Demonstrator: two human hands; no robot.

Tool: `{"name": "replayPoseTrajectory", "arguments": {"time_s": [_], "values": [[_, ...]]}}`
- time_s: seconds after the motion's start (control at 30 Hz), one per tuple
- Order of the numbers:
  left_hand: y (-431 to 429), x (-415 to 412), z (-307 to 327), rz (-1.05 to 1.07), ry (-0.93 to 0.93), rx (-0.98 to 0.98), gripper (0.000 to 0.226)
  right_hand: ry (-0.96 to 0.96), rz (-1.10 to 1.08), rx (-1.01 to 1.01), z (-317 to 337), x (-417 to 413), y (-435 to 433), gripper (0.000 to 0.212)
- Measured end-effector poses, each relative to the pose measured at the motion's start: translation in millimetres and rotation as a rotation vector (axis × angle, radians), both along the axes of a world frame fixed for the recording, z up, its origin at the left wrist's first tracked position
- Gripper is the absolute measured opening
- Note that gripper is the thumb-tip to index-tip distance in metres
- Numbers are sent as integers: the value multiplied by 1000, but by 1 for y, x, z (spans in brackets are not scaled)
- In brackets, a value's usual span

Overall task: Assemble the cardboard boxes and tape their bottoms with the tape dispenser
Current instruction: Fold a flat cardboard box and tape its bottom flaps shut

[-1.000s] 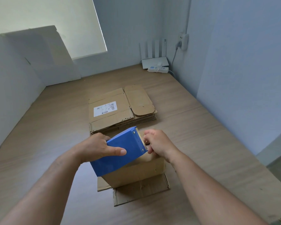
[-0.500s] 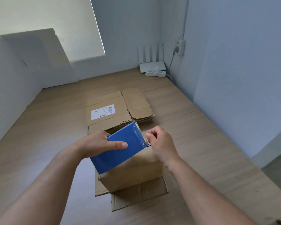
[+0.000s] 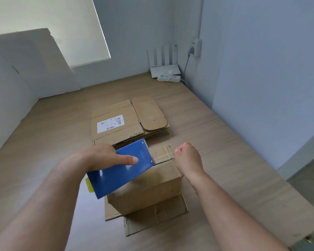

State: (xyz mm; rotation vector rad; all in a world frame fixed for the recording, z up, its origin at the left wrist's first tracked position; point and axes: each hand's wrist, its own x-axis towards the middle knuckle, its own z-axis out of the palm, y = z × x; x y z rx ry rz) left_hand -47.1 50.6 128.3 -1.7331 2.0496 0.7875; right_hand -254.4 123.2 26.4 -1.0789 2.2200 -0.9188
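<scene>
Blue tape dispenser [image 3: 123, 171], clamped in the left hand [image 3: 98, 158], sets its toothed edge on the upturned bottom of the cardboard box [image 3: 152, 191] at the tabletop's [image 3: 225, 160] 6 o'clock side. The right hand [image 3: 188, 158], at the dispenser's mouth a moment ago, has drawn away to the box's 2 o'clock corner, fingers curled; whether they pinch tape cannot be told. Taping of the seam looks begun. More flattened boxes [image 3: 116, 124] wait at 12 o'clock.

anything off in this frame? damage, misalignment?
Box top flaps aren't flush: a dark gap shows at the seam beside the tape dispenser in the left hand. Flattened cardboard behind it has a ragged, torn near edge.
</scene>
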Motion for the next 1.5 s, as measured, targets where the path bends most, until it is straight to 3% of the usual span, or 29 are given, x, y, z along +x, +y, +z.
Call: {"name": "replayPoseTrajectory", "arguments": {"time_s": [0.1, 0.3, 0.47, 0.67, 0.87, 0.97, 1.07, 1.17, 1.3, 1.4, 1.5], "values": [[-4, -10, -1, 15, -17, 45, 62, -92, -34, 12, -13, -4, 1, 22], [-15, -25, -3, 26, -35, 91, 63, -170, -62, 0, -25, -9, -1, 19], [-16, -26, -6, 31, -42, 87, 65, -211, -50, 18, -33, -10, -3, 33], [-12, -29, -9, 26, -50, 75, 63, -397, -26, 32, -40, -8, -2, 42], [-8, -31, -9, 24, -45, 76, 62, -452, -132, 126, -37, -15, 4, 20], [-7, -30, -10, 24, -38, 69, 62, -220, -177, 88, -36, -21, 14, 10], [-6, -30, -10, 30, -31, 65, 62, 29, -58, 32, -22, -8, 16, 31], [-6, -30, -9, 18, -38, 57, 63, 222, 32, 46, -20, 15, 17, 33], [-7, -30, -8, 22, -17, 66, 63, 95, -71, -15, -26, 24, 14, 29], [-9, -28, -2, 16, -18, 58, 62, -54, -119, -26, -23, 26, 8, 38], [-10, -21, 1, 4, -37, 101, 61, -16, -110, 33, -24, 33, 6, 43]]}}
